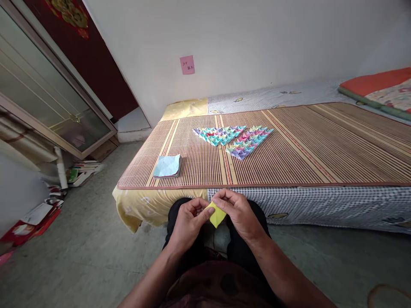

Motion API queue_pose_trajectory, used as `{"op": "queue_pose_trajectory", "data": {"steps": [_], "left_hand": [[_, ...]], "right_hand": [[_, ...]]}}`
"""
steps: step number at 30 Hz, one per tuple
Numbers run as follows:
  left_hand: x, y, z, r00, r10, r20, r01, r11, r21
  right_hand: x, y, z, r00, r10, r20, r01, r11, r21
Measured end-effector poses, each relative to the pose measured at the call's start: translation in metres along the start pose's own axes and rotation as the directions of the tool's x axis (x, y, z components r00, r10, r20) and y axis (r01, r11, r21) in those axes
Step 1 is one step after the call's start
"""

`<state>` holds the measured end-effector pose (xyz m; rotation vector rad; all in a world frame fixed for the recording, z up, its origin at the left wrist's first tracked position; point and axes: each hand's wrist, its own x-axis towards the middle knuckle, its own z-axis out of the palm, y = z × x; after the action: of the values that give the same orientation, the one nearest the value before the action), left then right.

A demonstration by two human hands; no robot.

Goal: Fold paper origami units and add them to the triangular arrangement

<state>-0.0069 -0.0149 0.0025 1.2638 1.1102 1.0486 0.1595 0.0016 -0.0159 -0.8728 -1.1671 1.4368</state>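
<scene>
Both hands pinch one small yellow paper (216, 214), already folded, above the lap and just near of the bed (167, 205). The left hand (188, 218) closes its fingers (202, 212) on the paper's left corner. The right hand (239, 211) grips the top right edge, so the lower tip hangs free between them. For a good fold, I think the edges should be lined up first and then the crease pressed firmly. Far on the mat (305, 145) lie a blue paper stack (167, 167) and rows of folded pieces (234, 137).

Left hand (188, 219) and right hand (240, 214) meet, each grip pinched
</scene>
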Motion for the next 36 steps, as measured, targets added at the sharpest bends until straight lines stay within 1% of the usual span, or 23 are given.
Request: {"op": "queue_pose_trajectory", "data": {"steps": [2, 3, 7, 14, 19, 21, 23, 25, 28, 30, 33, 36], "left_hand": [[0.001, 0.001, -0.002, 0.998, -0.021, 0.051, 0.018, 0.998, 0.054], [0.001, 0.001, -0.002, 0.998, -0.020, 0.058, 0.016, 0.998, 0.066], [0.001, 0.000, -0.001, 0.999, 0.002, 0.045, -0.005, 0.998, 0.064], [0.003, -0.001, 0.002, 0.993, -0.088, 0.075, 0.091, 0.995, -0.031], [0.003, -0.005, 0.003, 0.991, -0.099, 0.092, 0.107, 0.990, -0.087], [0.001, -0.004, 0.003, 0.997, -0.063, 0.051, 0.069, 0.991, -0.118], [-0.002, -0.003, 0.002, 1.000, 0.019, 0.009, -0.018, 0.993, -0.117], [-0.006, -0.003, 0.000, 0.994, 0.103, 0.031, -0.102, 0.994, -0.041], [-0.008, -0.006, -0.002, 0.981, 0.162, 0.102, -0.176, 0.973, 0.147], [-0.007, -0.008, -0.002, 0.976, 0.192, 0.098, -0.209, 0.956, 0.204], [-0.004, -0.007, -0.002, 0.970, 0.232, 0.069, -0.240, 0.956, 0.170], [-0.003, -0.001, -0.002, 0.974, 0.225, 0.012, -0.224, 0.966, 0.132]], "right_hand": [[0.000, 0.000, 0.000, 1.000, 0.005, 0.002, -0.005, 1.000, 0.000], [0.000, -0.001, 0.000, 1.000, 0.009, 0.000, -0.009, 1.000, -0.001], [0.001, 0.000, -0.001, 0.999, 0.045, -0.003, -0.045, 0.999, 0.000], [0.001, 0.000, 0.001, 0.999, 0.051, -0.018, -0.051, 0.999, -0.018], [0.003, 0.000, 0.001, 0.999, 0.048, -0.017, -0.048, 0.998, -0.027], [0.004, 0.004, -0.001, 0.998, 0.050, -0.046, -0.050, 0.999, 0.001], [0.006, 0.010, -0.003, 0.994, 0.065, -0.088, -0.060, 0.997, 0.056], [0.008, 0.015, -0.005, 0.990, 0.081, -0.115, -0.067, 0.991, 0.116], [0.009, 0.019, -0.005, 0.989, 0.079, -0.123, -0.060, 0.987, 0.152], [0.008, 0.019, -0.003, 0.990, 0.077, -0.117, -0.059, 0.987, 0.151], [0.006, 0.015, -0.001, 0.995, 0.050, -0.091, -0.039, 0.992, 0.116], [0.004, 0.008, -0.002, 0.997, -0.016, -0.077, 0.020, 0.998, 0.058]]}}
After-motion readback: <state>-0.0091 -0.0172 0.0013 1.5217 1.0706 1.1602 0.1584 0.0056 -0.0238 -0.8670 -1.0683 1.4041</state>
